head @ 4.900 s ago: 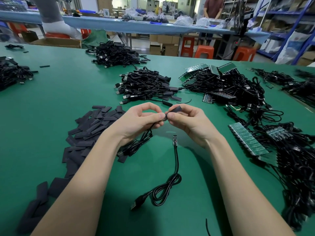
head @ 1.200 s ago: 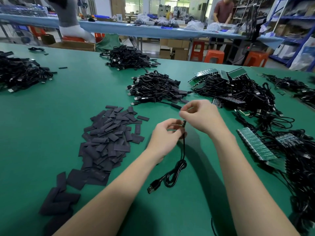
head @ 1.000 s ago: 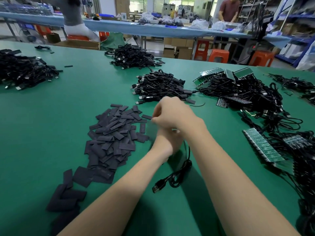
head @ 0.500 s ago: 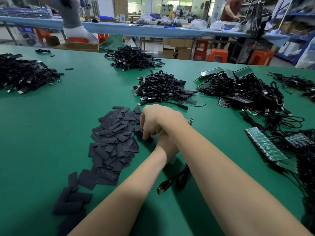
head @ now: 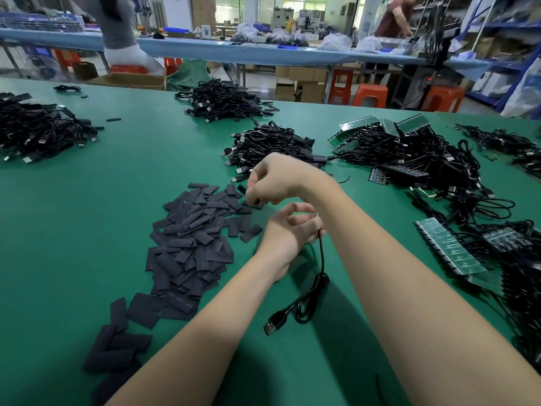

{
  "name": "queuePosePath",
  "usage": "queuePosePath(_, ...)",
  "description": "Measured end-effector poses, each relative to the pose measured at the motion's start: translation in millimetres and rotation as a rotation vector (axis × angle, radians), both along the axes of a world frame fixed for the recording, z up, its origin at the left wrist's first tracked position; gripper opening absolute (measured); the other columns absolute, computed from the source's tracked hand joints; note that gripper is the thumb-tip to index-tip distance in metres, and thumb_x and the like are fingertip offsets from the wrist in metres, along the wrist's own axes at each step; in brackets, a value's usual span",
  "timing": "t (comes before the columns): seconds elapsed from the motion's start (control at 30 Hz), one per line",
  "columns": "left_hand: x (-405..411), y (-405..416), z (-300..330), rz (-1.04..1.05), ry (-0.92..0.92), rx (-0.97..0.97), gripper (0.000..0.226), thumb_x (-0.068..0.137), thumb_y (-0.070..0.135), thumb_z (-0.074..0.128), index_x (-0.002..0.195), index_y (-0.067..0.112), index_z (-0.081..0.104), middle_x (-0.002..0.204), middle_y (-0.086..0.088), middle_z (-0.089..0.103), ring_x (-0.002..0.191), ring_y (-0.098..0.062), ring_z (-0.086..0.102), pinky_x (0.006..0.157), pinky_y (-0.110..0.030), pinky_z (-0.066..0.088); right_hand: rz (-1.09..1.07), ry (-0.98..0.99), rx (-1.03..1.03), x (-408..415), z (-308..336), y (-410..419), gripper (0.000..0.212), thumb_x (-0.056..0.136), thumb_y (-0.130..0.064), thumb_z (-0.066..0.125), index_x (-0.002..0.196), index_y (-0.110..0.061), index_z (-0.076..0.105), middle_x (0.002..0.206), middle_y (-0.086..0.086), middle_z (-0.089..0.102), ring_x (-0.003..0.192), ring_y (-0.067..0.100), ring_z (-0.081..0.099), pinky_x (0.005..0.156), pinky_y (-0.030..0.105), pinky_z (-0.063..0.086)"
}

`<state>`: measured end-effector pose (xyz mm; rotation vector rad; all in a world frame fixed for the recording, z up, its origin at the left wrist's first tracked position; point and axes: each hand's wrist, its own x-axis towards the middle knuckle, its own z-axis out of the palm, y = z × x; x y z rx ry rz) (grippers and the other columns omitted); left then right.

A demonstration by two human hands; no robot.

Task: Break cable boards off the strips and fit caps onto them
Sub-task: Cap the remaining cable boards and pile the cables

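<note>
My right hand is crossed over my left wrist and pinches a black cap at the near right edge of the cap pile. My left hand grips a black cable just below its small board end. From that hand the cable hangs to a coil and a USB plug lying on the green table. Green board strips with attached cables lie to the right.
Heaps of black cables sit behind the hands, further back, at the far left and along the right side. Two people work at a blue bench beyond the table's far edge.
My right hand has swung left across my left hand to the cap pile and now lifts a cap between its fingertips. My left hand has kept the cable, drifting slightly right.
</note>
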<state>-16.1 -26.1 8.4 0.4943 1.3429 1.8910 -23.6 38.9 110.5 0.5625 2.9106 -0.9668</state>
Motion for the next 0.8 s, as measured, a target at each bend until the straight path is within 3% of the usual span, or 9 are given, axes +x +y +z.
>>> queuePosePath(0.13, -3, 1, -1, -0.034, -0.069, 0.034, 0.013, 0.092, -0.006, 0.065, 0.103, 0.000, 0.065, 0.083, -0.013, 0.074, 0.078, -0.018, 0.072, 0.076, -0.022, 0.057, -0.086, 0.260, -0.475, 36, 3, 34, 0.017, 0.079, -0.008, 0.084, 0.082, -0.011, 0.068, 0.072, 0.002, 0.070, 0.070, 0.012, 0.067, 0.064, 0.021, 0.054)
queuePosePath(0.23, -6, 2, -1, -0.066, -0.133, 0.062, 0.011, 0.092, -0.006, 0.064, 0.100, 0.002, 0.066, 0.076, -0.007, 0.074, 0.072, -0.013, 0.072, 0.074, -0.019, 0.057, -0.212, 0.462, -0.695, 65, -10, 58, 0.022, 0.080, -0.004, 0.082, 0.099, -0.010, 0.071, 0.080, 0.003, 0.073, 0.076, 0.014, 0.067, 0.067, 0.019, 0.054)
queuePosePath(0.33, -7, 2, 1, -0.082, -0.191, 0.069, 0.012, 0.092, -0.005, 0.064, 0.101, 0.001, 0.068, 0.078, -0.007, 0.074, 0.073, -0.013, 0.071, 0.072, -0.017, 0.056, -0.301, 0.641, -0.849, 93, -29, 71, 0.022, 0.080, -0.004, 0.079, 0.100, -0.010, 0.072, 0.085, 0.004, 0.073, 0.081, 0.013, 0.068, 0.073, 0.018, 0.054)
queuePosePath(0.47, -9, 1, 2, -0.093, -0.228, 0.083, 0.010, 0.092, -0.004, 0.064, 0.100, -0.002, 0.070, 0.083, -0.010, 0.075, 0.076, -0.013, 0.072, 0.071, -0.017, 0.056, -0.388, 0.759, -0.926, 114, -55, 75, 0.028, 0.067, -0.010, 0.081, 0.094, -0.011, 0.074, 0.085, 0.004, 0.075, 0.081, 0.012, 0.069, 0.076, 0.018, 0.055)
queuePosePath(0.8, -8, 0, 6, -0.125, -0.247, 0.081, 0.011, 0.092, -0.005, 0.063, 0.101, -0.004, 0.069, 0.081, -0.011, 0.074, 0.072, -0.013, 0.071, 0.069, -0.017, 0.056, -0.378, 0.770, -1.011, 114, -69, 70, 0.023, 0.065, -0.007, 0.081, 0.088, -0.011, 0.078, 0.087, 0.006, 0.077, 0.082, 0.012, 0.072, 0.077, 0.019, 0.056)
